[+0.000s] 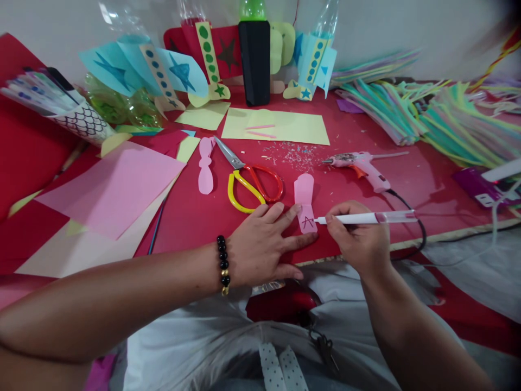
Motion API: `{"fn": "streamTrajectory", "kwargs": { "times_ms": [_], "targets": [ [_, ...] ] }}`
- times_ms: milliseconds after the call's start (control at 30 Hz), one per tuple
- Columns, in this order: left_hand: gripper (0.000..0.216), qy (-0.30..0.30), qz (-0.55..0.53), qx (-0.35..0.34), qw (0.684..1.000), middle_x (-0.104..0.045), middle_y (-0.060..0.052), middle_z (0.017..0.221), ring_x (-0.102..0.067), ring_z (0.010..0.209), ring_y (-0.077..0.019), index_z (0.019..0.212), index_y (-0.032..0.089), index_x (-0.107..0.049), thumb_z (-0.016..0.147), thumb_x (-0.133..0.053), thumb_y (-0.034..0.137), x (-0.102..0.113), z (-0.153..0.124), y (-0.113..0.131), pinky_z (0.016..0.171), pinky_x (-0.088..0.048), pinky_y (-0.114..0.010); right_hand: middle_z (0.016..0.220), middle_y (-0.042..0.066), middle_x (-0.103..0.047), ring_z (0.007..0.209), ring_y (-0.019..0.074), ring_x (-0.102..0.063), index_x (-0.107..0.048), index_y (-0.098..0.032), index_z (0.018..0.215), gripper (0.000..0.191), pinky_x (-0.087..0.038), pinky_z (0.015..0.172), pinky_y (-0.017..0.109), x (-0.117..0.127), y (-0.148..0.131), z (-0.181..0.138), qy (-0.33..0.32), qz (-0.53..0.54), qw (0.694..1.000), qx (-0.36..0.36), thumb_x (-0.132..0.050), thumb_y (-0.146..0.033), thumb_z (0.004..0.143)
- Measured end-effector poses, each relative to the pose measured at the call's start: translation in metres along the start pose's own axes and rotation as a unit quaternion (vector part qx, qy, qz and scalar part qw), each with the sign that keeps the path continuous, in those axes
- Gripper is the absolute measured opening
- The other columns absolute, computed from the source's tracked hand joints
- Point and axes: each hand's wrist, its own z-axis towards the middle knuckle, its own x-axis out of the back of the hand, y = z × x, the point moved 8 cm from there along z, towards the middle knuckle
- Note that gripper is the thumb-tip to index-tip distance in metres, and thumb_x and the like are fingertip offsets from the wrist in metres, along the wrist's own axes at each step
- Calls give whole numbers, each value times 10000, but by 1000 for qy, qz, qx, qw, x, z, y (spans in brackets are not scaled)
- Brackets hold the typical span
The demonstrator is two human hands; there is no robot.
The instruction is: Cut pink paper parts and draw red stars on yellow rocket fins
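My left hand (pixel 268 239) lies flat with its fingers spread, the fingertips pressing on a small pink paper cutout (pixel 304 190). My right hand (pixel 360 233) grips a white marker pen (pixel 358 218), whose tip touches the lower part of that cutout beside dark drawn lines, like an unfilled star or letter A. Just beyond my left hand rest scissors (pixel 238 163) with one yellow and one red handle. Left of them is another pink paper cutout (pixel 205 168) with a wavy outline.
A pink glue gun (pixel 362 165) with its cord lies to the right. Pink paper sheets (pixel 114 184) and a pen holder (pixel 83 119) are at left. Decorated plastic bottles (pixel 142 70), a black box (pixel 255 62) and pastel strips (pixel 382 108) line the back. Paper scraps (pixel 297 155) dot the red table.
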Motion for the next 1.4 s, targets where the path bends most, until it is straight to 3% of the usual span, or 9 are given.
{"fn": "streamTrajectory", "kwargs": {
  "times_ms": [500, 767, 1400],
  "targets": [
    [738, 6, 1, -4, 1000, -281, -151, 1547, -357, 1269, -378, 1465, 339, -393, 851, -379, 748, 1, 0, 0, 1005, -310, -513, 588, -32, -556, 470, 94, -469, -593, -205, 742, 91, -362, 432, 228, -12, -12, -3, -102, 41, 993, 47, -582, -191, 831],
    [738, 11, 7, -3, 1000, -301, -148, 1538, -357, 1273, -370, 1466, 343, -390, 852, -366, 752, 0, -1, 1, 1007, -315, -510, 687, -11, -619, 581, 123, -560, -607, -218, 793, 65, -432, 531, 246, -5, -9, -2, -41, 41, 997, 44, -592, -211, 856],
    [738, 15, 1, -5, 1000, -286, -139, 1548, -349, 1275, -366, 1460, 334, -402, 851, -375, 749, 0, -1, 1, 1017, -309, -511, 724, -10, -633, 592, 105, -562, -621, -204, 842, 36, -434, 548, 228, -15, -12, -2, -102, 15, 992, 71, -596, -208, 868]
  ]
}}
